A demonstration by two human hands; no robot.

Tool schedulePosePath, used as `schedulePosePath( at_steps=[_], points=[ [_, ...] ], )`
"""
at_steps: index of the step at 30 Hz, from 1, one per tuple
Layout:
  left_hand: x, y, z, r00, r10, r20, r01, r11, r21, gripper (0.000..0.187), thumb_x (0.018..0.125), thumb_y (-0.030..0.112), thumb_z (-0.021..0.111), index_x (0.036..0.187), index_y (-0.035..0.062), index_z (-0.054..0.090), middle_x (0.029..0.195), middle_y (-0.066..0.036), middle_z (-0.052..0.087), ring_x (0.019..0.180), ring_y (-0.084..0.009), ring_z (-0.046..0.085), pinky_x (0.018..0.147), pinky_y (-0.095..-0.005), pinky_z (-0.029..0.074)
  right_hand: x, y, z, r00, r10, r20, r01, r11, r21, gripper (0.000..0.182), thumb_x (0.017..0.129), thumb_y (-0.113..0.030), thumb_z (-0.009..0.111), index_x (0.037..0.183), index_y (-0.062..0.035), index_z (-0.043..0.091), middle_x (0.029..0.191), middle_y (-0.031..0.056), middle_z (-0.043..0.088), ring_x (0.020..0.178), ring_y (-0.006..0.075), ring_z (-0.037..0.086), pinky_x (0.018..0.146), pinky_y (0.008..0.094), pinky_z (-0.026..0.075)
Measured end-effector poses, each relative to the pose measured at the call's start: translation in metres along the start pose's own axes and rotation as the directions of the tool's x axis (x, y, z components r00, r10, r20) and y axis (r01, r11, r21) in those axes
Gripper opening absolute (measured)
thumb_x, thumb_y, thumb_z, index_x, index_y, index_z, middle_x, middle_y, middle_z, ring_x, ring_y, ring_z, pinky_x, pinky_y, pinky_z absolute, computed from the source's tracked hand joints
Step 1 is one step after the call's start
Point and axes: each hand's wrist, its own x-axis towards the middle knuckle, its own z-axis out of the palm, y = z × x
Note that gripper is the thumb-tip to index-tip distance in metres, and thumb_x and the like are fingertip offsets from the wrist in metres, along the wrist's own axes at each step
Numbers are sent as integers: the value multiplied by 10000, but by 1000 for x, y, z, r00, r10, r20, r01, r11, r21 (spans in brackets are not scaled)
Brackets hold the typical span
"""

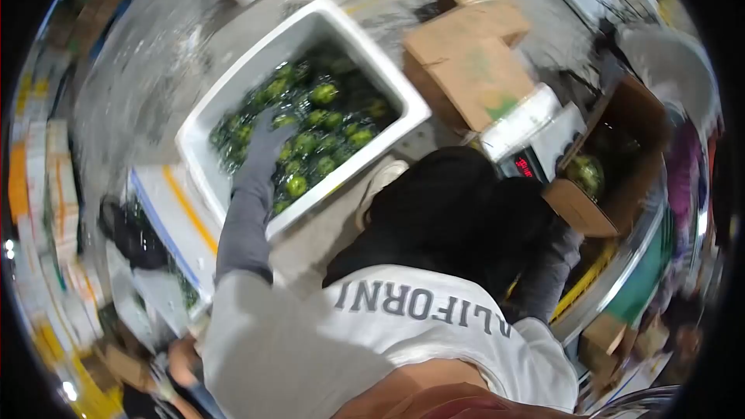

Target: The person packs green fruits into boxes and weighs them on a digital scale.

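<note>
In a grey sleeve and glove, my left hand (272, 136) reaches down into a large white tub (411, 105) of water. The hand lies among many round green fruits (322, 93), its fingers blurred and partly lost among them. My right forearm (547, 264), also in a grey sleeve, runs along my right side toward an open cardboard box (582, 216). Beyond the wrist, the fingers of that hand are hidden. Inside the box sits a green fruit (587, 173), with dark shadow around it.
A scale with a red lit display (526, 163) stands between my knees and the cardboard box. Closed cartons (466, 54) are stacked ahead of me. Left of the tub is a white foam box (174, 206) with an orange stripe. The floor (140, 85) looks wet.
</note>
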Motion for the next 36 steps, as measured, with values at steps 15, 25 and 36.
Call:
schedulePosePath(
  at_steps=[15, 25, 36],
  points=[
    [-93, 330, 303, 194, 864, 464, -779, 424, -462, 445, 881, 114, 585, 1287, 9, 434, 1247, -173, 502, 1068, -247, 556, 865, -348, 500, -9, 26, -56, 971, -73, 229, -81, 797, 599, 604, 895, -483, 524, 1277, -16, 485, 1149, 177, 607, 974, 304, 634, 834, 427, 544],
    [-115, 237, 400, 424, 475, 771, -143, 876, -461, 536, 875, 17, 542, 1375, 13, 350, 1423, -133, 330, 1254, -214, 403, 1008, -327, 387, -24, 35, -100, 986, -111, -126, 162, 835, 526, 603, 861, -506, 571, 1275, -73, 500, 1134, 126, 615, 966, 269, 629, 828, 423, 536],
    [-51, 221, 536, 95, 522, 848, -909, 394, -141, 593, 780, 63, 566, 1347, 61, 391, 1289, -164, 455, 1251, -302, 392, 1051, -360, 304, -60, 5, -104, 937, 342, 67, -337, 938, -83, 516, 897, -304, 603, 1284, 8, 464, 1160, 152, 597, 1064, 249, 571, 900, 397, 474]
  ],
)
